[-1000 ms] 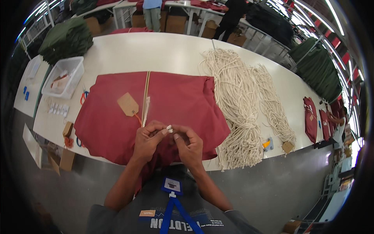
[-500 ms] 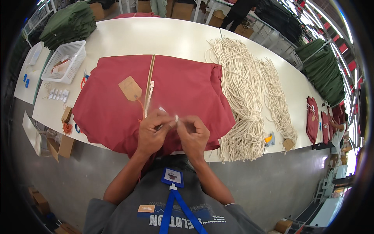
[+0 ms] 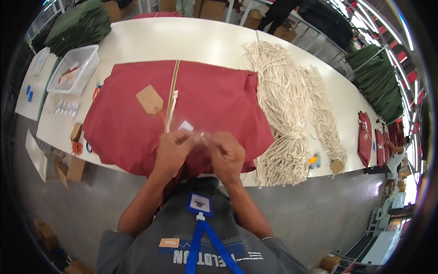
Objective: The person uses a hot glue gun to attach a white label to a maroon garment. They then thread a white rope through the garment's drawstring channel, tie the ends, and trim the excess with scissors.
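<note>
A large maroon fabric bag (image 3: 219, 100) lies on the table before me, with a tan strip (image 3: 174, 75) running down it. A white cord (image 3: 171, 114) follows that strip toward my hands. My left hand (image 3: 173, 153) pinches the cord's end over the near part of the bag. Close against it, my right hand (image 3: 226, 155) is closed on the same cord end, its fingertips blurred by motion. A small white label (image 3: 185, 125) shows just beyond my left fingers. Left of the strip lies a brown paper tag (image 3: 149, 99) on an orange string.
Bundles of white cord (image 3: 283, 114) lie right of the bag, near a grey-and-yellow tool (image 3: 315, 160). At the left are a white plastic basket (image 3: 86, 75), orange-handled scissors (image 3: 96, 90) and folded green fabric (image 3: 80, 27). Maroon bags (image 3: 364, 141) lie farther right, beside another person (image 3: 396, 157).
My right fingers have shifted slightly left, closer to my left hand at the cord end. The small white label shows more. The whole view has moved a little.
</note>
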A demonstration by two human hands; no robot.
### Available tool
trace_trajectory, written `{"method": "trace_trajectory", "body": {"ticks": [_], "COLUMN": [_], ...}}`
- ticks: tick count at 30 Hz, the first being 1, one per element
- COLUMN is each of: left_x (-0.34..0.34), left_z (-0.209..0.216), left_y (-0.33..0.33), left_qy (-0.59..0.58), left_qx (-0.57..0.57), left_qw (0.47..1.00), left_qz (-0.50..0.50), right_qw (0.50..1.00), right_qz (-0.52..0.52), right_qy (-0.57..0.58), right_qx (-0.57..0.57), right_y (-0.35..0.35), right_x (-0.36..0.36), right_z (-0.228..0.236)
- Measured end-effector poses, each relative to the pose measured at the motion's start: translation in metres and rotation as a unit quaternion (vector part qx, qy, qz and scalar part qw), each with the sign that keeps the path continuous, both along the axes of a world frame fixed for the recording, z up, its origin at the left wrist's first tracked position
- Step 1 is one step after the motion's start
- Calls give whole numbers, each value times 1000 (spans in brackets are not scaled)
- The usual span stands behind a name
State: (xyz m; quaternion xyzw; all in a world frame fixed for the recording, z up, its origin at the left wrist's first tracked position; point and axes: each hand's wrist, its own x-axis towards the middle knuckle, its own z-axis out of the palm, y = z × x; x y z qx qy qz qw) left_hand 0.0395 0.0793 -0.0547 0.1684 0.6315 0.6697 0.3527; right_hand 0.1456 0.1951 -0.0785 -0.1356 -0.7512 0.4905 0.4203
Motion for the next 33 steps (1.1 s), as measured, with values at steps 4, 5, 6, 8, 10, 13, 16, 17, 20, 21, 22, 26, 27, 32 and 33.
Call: {"method": "trace_trajectory", "body": {"ticks": [4, 5, 6, 8, 10, 13, 16, 17, 20, 21, 22, 26, 27, 32, 33], "left_x": [-1, 0, 2, 3, 1, -1, -2, -3, -6, -7, -8, -19, -20, -15, -15], "left_z": [3, 5, 7, 13, 17, 21, 21, 21, 20, 19, 19, 23, 24, 26, 28], "left_y": [-11, -11, -13, -19, -21, -30, -34, -32, -27, -26, -25, -35, -38, -40, -40], "left_qy": [30, 18, 45, 96, 142, 123, 187, 202, 221, 207, 196, 92, 94, 302, 330], "left_qx": [-21, -2, 6, -30, -1, -10, -23, -42, -34, -35, -32, -120, -133, -98, -90], "left_qw": [999, 999, 999, 995, 990, 992, 980, 975, 967, 968, 969, 965, 960, 914, 904], "left_qz": [-31, -27, -17, -1, 4, -17, -67, -78, -120, -136, -147, -214, -228, -254, -256], "right_qw": [1000, 1000, 1000, 1000, 999, 998, 995, 994, 993, 990, 983, 956, 952, 942, 939], "right_qz": [-14, -9, -4, 21, 32, 39, 68, 91, 102, 119, 134, 174, 181, 169, 160], "right_qy": [-3, -17, -24, -22, -35, -41, -53, -49, -53, -68, -85, -163, -178, -218, -218], "right_qx": [21, 17, 7, 6, 3, -18, -40, -30, -26, 32, 88, 169, 169, 193, 210], "right_y": [2, 2, 1, -1, -1, 0, -2, -1, -5, -6, -6, -6, -7, -19, -20], "right_x": [2, 2, 2, 5, 10, 21, 30, 32, 38, 36, 35, 34, 34, 36, 37], "right_z": [2, 5, 8, 16, 21, 28, 38, 41, 50, 51, 50, 42, 38, 27, 26]}}
